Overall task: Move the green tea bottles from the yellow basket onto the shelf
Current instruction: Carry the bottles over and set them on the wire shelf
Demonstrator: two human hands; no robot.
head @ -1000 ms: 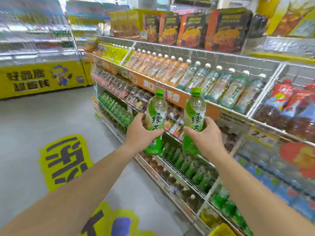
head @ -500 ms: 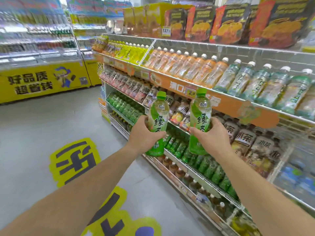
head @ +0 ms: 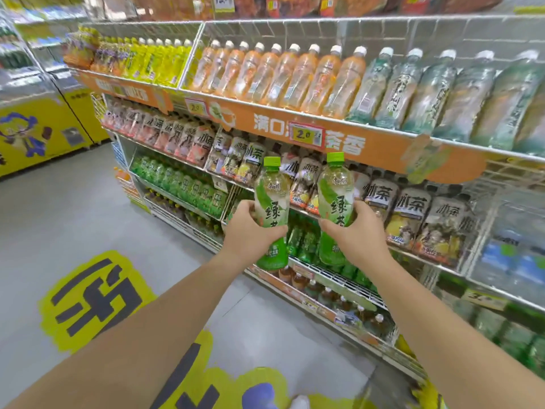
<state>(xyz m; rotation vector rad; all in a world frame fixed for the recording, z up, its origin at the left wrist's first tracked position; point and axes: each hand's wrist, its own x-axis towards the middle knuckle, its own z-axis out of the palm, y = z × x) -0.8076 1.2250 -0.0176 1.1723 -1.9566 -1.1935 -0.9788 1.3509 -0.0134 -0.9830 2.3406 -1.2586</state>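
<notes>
My left hand (head: pixel 246 231) grips one green tea bottle (head: pixel 272 199) around its middle, upright, green cap on top. My right hand (head: pixel 358 231) grips a second green tea bottle (head: pixel 335 190) the same way, just to the right. Both bottles are held in the air in front of the wire shelf (head: pixel 339 278), level with its middle tiers. A row of similar green bottles (head: pixel 182 184) stands on a lower tier to the left. The yellow basket is out of view, apart from a yellow scrap (head: pixel 424 394) at the bottom right that I cannot identify.
The top tier holds yellow, orange (head: pixel 283 75) and pale green bottles (head: pixel 413 90) above an orange price strip (head: pixel 306 137). Below are rows of small tea bottles (head: pixel 413 214). Brown bottles (head: pixel 324 293) fill the lowest tier. Grey floor with a yellow sticker (head: pixel 94 299) lies left; a yellow freezer (head: pixel 38 134) stands beyond.
The view has swung left and closer to the shelf. Both hands keep their bottles upright and have moved with them toward the middle tiers.
</notes>
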